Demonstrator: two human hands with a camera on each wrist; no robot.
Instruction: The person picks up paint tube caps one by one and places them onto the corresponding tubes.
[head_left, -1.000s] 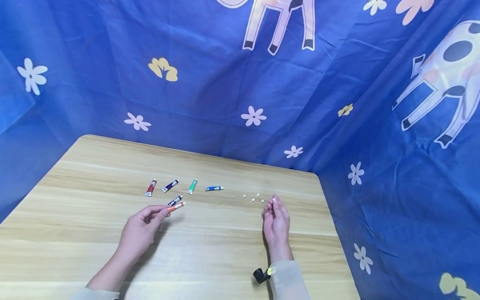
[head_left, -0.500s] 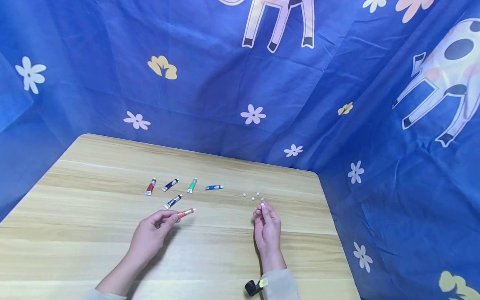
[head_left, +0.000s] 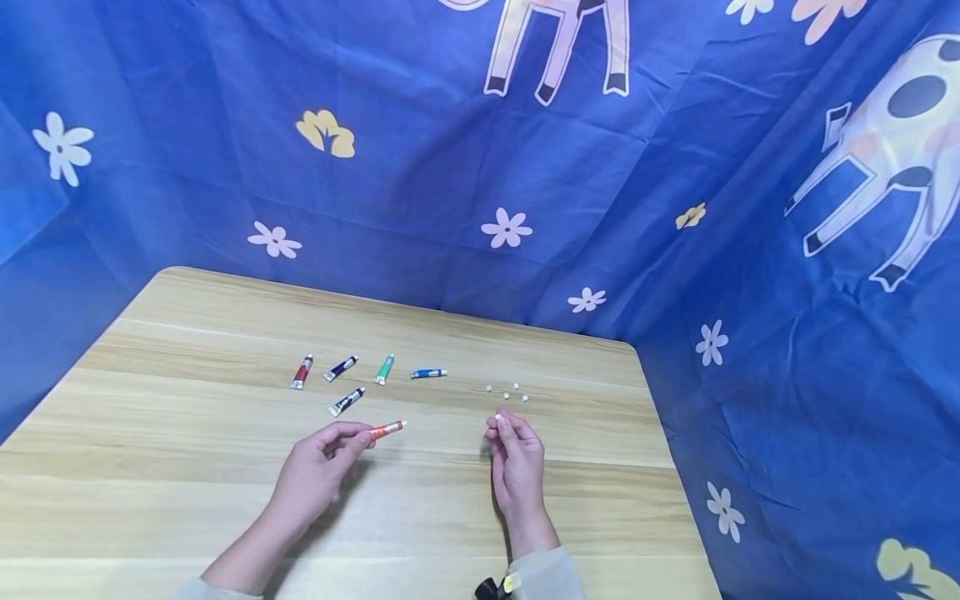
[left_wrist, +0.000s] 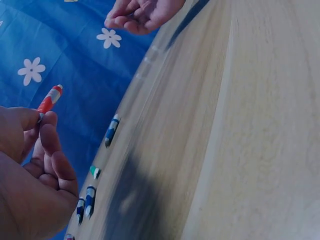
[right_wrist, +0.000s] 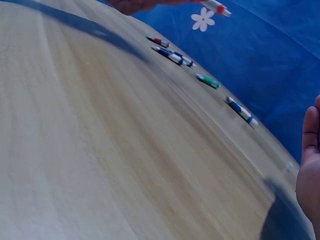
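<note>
My left hand point(head_left: 318, 467) pinches an orange paint tube point(head_left: 387, 429) by its flat end, raised above the table, its white tip pointing right. In the left wrist view the orange tube point(left_wrist: 50, 99) stands out from between thumb and forefinger. To its right, my right hand point(head_left: 517, 458) holds a small white cap point(head_left: 498, 416) between thumb and fingertips. A gap separates the tube's tip from the cap. Just behind the right hand lie several more small white caps point(head_left: 506, 396). The right wrist view shows only part of the right hand point(right_wrist: 310, 170), so the cap is hidden there.
Behind the left hand lie a red tube point(head_left: 302, 372), a dark purple tube point(head_left: 342, 368), a green tube point(head_left: 385, 369), a blue tube point(head_left: 428, 374) and a dark blue tube point(head_left: 347, 402). Blue printed cloth point(head_left: 420, 183) hangs along the wooden table's point(head_left: 187, 350) far and right sides.
The left hand has carried the orange tube rightward, away from the dark blue tube. My right hand has moved left and nearer with the cap, so the two hands are closer together.
</note>
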